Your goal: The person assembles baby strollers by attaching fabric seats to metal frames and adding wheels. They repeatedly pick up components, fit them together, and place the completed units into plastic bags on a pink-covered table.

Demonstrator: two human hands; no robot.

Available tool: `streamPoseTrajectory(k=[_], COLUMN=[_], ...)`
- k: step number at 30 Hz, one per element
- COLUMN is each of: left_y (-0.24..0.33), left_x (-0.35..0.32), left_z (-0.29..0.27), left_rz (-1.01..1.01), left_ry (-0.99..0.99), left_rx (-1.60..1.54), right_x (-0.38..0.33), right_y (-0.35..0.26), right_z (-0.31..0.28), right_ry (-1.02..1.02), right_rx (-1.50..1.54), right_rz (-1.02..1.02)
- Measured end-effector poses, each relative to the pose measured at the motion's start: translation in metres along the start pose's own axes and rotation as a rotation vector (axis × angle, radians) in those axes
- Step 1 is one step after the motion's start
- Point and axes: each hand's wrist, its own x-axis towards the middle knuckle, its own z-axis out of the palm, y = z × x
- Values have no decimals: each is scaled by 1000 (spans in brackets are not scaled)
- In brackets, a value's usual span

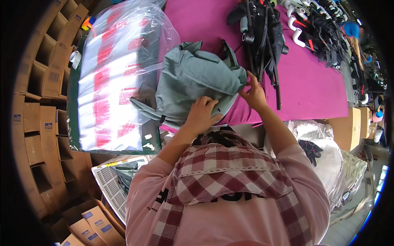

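A grey-green fabric cover [193, 78], sewn with folds and straps, lies bunched at the front of the magenta-covered table [312, 94]. My left hand [202, 114] rests on its near side, fingers stretched over the cloth and not gripping. At the right edge of the cover, my right hand [253, 93] has thumb and fingers bent around the cloth's border. Part of that grip is hidden by the fabric. A dark strap sticks out at the cover's left, and another pointed flap rises at its far right.
Plastic-wrapped white sheets [111, 82] lie on a green table at left. Folded black stroller frames [262, 37] and parts with white curved tubes [296, 37] lie at the far right. Cardboard boxes [45, 78] stack at left. A white crate [111, 184] stands below; bagged goods [328, 156] sit right.
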Motion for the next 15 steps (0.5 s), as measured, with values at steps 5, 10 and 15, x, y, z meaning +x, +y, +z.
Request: streamPoseTrajectory(k=[5,10,15], left_y=[3,23,6], left_x=[-11,-8,-36], left_z=[18,20,27], left_rz=[-161,-312,-613], left_ry=[-15,50,420], left_rx=[32,115,355], right_x=[88,236,233], right_y=[26,9,34], right_z=[7,6,50], right_ry=[-50,148,158], right_rx=[-48,861,554], right_rz=[-436,-178,-239])
